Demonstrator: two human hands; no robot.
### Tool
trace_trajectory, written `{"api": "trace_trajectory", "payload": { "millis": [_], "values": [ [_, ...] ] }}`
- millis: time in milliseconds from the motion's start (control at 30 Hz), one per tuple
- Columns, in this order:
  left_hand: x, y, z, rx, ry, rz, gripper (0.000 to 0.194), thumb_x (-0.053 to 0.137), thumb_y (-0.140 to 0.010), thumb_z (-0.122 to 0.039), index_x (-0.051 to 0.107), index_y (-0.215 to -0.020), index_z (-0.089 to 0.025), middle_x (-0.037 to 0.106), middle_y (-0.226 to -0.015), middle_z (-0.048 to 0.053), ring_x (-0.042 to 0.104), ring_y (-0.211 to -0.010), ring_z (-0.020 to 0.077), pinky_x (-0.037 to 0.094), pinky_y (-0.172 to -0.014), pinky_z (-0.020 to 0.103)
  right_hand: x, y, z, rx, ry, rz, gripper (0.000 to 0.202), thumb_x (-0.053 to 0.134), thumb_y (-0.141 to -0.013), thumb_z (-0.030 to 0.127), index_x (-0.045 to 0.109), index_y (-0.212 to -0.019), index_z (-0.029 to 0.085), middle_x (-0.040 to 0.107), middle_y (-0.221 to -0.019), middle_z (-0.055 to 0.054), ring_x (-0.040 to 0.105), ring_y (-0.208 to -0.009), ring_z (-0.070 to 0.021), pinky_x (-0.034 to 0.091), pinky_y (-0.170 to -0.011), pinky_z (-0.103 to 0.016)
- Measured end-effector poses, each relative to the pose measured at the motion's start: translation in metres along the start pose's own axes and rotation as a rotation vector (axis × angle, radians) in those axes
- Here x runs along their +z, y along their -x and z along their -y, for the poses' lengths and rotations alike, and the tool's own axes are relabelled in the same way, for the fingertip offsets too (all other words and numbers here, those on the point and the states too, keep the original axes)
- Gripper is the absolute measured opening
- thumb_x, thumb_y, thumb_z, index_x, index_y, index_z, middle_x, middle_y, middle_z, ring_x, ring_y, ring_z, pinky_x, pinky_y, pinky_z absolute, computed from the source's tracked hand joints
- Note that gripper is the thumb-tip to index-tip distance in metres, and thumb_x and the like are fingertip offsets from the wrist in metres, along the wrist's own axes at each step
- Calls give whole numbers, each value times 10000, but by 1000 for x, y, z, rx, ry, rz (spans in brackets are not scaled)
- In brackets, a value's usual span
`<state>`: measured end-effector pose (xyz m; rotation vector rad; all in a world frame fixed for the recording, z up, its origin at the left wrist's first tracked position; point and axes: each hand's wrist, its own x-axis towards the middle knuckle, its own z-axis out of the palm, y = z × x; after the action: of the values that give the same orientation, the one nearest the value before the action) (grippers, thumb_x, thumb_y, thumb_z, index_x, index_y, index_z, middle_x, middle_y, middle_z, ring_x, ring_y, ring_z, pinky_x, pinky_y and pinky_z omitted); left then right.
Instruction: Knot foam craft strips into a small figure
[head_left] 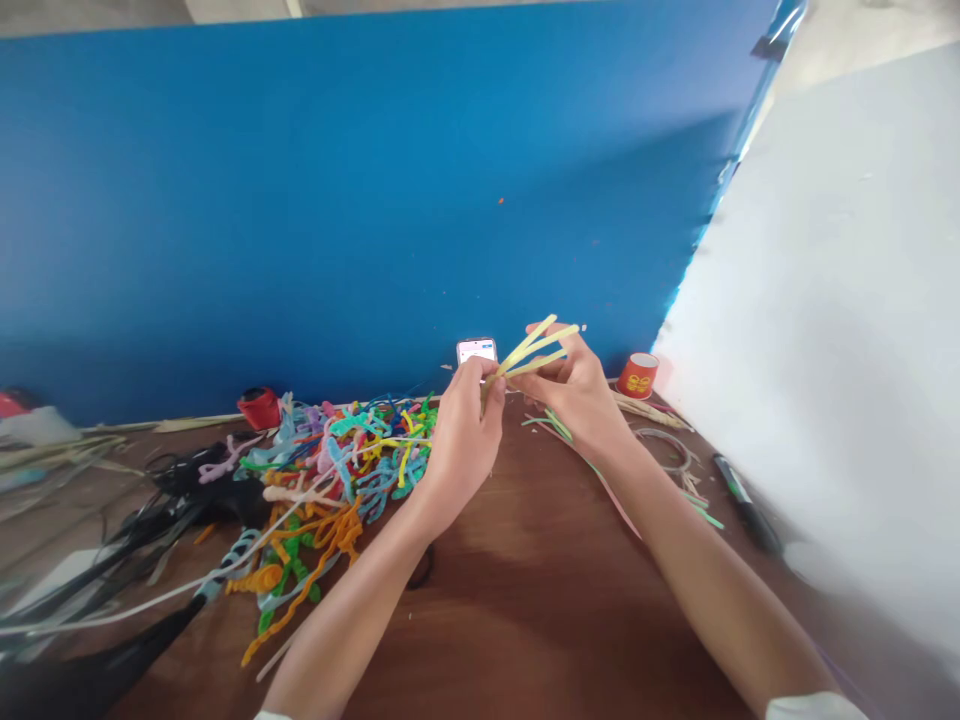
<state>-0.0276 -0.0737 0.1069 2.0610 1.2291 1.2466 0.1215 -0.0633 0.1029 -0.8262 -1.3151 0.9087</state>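
Note:
In front of the blue panel, several narrow pale-yellow strips [536, 345] fan out from one gathered base. My left hand [466, 415] is closed, pinching that base between thumb and fingertips. From the other side my right hand [574, 385] curls round the strips, its thumb at their lower part and its fingers behind them; the exact contact is partly hidden. Just behind my left fingertips a phone [477, 349] with a lit screen leans against the panel. A heap of coloured fuzzy pipe cleaners [352, 450] lies to the left of my left hand.
A red paper cup [638, 376] stands at the panel's foot on the right, with a coiled cord [675, 450] and a black marker [746, 505] nearer. Farther left are a red roll [259, 408] and dark cables [150, 620]. A white board [847, 330] bounds the right side.

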Motion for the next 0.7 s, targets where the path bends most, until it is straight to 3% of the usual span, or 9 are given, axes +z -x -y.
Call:
{"api": "trace_trajectory", "payload": {
  "millis": [67, 167, 267, 467, 700],
  "values": [
    [0, -1, 1, -18, 9, 17, 174, 436, -985, -335, 523, -933, -194, 527, -769, 0, 430, -638, 118, 315, -587, 251, -2, -1, 2, 46, 7, 11, 571, 778, -695, 306, 482, -1179, 233, 643, -679, 56, 554, -562, -114, 428, -539, -254],
    [0, -5, 4, -82, 148, 77, 209, 485, -955, -380, 536, -886, -189, 497, -700, -24, 390, -578, 100, 297, -542, 244, -12, 0, 6, 2, 85, 43, 432, 735, -731, 262, 514, -1099, 224, 639, -695, 47, 589, -598, -120, 446, -565, -255],
    [-1, -6, 5, -149, 351, 179, 238, 513, -935, -400, 520, -833, -184, 452, -626, -47, 343, -519, 81, 263, -501, 239, -25, 1, 12, -67, 187, 184, 240, 641, -828, 236, 554, -1050, 218, 658, -755, 22, 621, -650, -121, 473, -606, -258],
    [-6, -7, 1, -245, 462, 238, 205, 558, -890, -340, 504, -772, -181, 414, -580, -60, 303, -478, 56, 210, -474, 227, -47, 3, 18, -370, 454, 251, 357, 626, -895, 255, 606, -1252, 259, 696, -866, -5, 641, -759, -143, 500, -680, -277],
    [-8, -9, 3, -246, 491, 355, 308, 619, -856, -415, 501, -718, -166, 427, -590, -54, 328, -505, 51, 223, -491, 218, -51, -2, 7, -611, 738, 415, 222, 592, -955, 299, 762, -1095, 273, 755, -934, -38, 668, -820, -160, 487, -729, -294]
  ]
}}
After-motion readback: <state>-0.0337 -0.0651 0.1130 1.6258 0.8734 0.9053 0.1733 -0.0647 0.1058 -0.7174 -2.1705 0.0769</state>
